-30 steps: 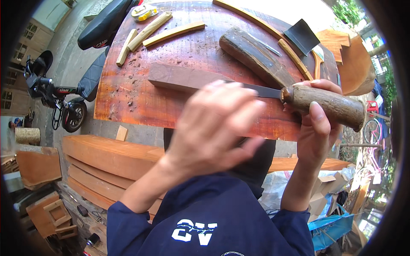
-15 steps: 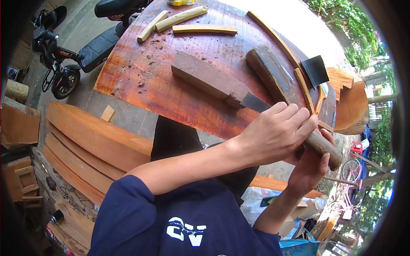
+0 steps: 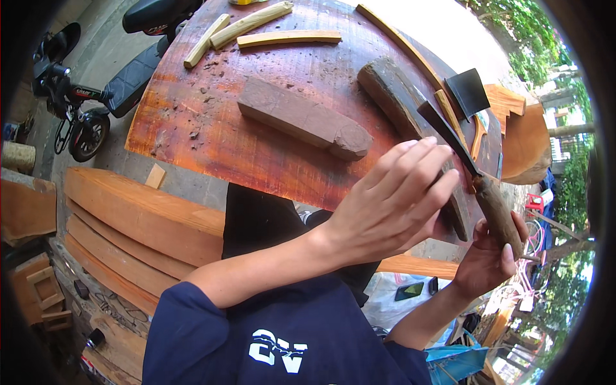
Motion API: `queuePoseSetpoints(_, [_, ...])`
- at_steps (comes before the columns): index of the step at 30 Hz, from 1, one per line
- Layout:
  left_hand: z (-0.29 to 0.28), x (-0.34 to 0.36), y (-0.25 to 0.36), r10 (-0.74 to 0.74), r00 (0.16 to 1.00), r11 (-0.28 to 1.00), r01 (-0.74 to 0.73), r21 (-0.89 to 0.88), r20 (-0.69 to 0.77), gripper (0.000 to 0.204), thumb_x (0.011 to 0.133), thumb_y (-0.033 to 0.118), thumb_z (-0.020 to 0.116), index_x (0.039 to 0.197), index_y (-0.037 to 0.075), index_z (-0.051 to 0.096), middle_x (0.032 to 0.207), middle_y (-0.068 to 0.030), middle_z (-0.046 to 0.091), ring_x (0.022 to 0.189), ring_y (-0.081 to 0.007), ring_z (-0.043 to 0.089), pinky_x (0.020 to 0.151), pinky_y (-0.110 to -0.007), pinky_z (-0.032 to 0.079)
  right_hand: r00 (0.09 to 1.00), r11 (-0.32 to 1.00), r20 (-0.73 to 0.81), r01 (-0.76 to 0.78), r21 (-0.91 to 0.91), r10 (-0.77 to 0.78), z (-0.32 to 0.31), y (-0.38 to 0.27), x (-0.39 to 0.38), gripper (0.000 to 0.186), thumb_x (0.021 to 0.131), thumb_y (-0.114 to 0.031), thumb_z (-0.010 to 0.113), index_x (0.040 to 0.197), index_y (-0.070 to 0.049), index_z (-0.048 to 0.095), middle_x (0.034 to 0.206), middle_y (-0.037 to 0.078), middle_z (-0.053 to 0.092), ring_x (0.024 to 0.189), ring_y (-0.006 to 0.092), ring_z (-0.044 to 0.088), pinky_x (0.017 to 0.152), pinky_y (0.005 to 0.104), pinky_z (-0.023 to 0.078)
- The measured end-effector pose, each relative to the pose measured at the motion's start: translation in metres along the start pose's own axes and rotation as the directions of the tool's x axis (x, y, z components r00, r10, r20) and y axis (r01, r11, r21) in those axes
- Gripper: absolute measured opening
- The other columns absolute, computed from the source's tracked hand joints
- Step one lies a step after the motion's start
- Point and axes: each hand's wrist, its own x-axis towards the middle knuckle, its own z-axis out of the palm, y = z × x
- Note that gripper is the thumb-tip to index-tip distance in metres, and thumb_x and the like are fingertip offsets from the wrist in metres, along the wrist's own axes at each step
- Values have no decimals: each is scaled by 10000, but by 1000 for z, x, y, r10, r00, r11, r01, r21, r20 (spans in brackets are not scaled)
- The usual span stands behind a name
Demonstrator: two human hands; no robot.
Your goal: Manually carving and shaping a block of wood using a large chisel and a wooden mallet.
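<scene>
Leftmost, ground: a parked motorbike (image 3: 77,109) stands on the pavement beside the counter, with curved wooden planks (image 3: 128,218) stacked below it.
Counter: a round reddish wooden counter (image 3: 212,141) is strewn with chips and shavings.
Far edge of counter: three pale wooden sticks (image 3: 256,29) lie near one another.
Middle of counter: a dark reddish wood block (image 3: 301,119) lies flat, one end rounded, apart from both hands.
Right of the block: a darker wood piece (image 3: 391,96) lies at an angle, its near end hidden behind the left hand.
Left hand: the left hand (image 3: 391,205) reaches across from the person's left, fingers (image 3: 417,167) stretched out together and lying over the near end of the darker piece, next to the blade; whether it grips anything cannot be told.
Knife: a long knife (image 3: 449,138) with a dark blade points up and away over the counter's right edge.
Right hand: the right hand (image 3: 491,256) is closed around the knife's brown wooden handle (image 3: 497,212), just past the counter's rim.
Further right: a hatchet head (image 3: 468,93) rests near a long curved pale strip (image 3: 404,45).
</scene>
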Motion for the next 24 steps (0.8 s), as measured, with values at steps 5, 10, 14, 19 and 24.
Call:
queuePoseSetpoints(5, [-1,7,-10,150,987,977,-138,164,-62,611,901,233,622,1448,35,433,1451,-203,488,1395,-352,474,1195,-486,359,810,972,585,175,-157,-51,-12,4,11,586,755,-321,687,1264,-62,554,1131,210,541,974,297,581,869,372,493])
queuePoseSetpoints(10, [11,27,-23,113,994,980,-113,167,11,355,863,219,661,1178,59,622,922,-43,611,841,-198,630,870,-357,486,887,962,461,158,-221,-39,27,-6,-3,475,670,-326,697,1045,-37,665,995,189,605,914,234,572,867,338,461])
queuePoseSetpoints(14, [9,29,-29,169,977,969,-189,157,133,359,829,260,706,1121,87,590,865,-17,555,778,-191,594,695,-325,468,891,958,454,119,-260,12,18,-1,2,507,677,-326,699,1085,-30,651,1037,181,592,956,230,564,891,335,452])
queuePoseSetpoints(19, [13,27,-32,210,972,974,-217,67,105,454,766,302,766,1127,100,579,898,-15,561,783,-188,599,677,-321,475,904,966,425,65,-250,49,14,1,2,584,675,-329,707,1163,-20,619,1088,187,580,1005,235,561,919,335,449])
queuePoseSetpoints(24, [16,30,-32,184,978,980,-190,56,101,443,769,302,767,1119,107,576,895,-7,558,777,-178,600,672,-317,473,916,960,401,92,-265,23,0,10,1,688,750,-322,682,1338,-4,520,1206,183,566,1054,269,607,841,374,537])
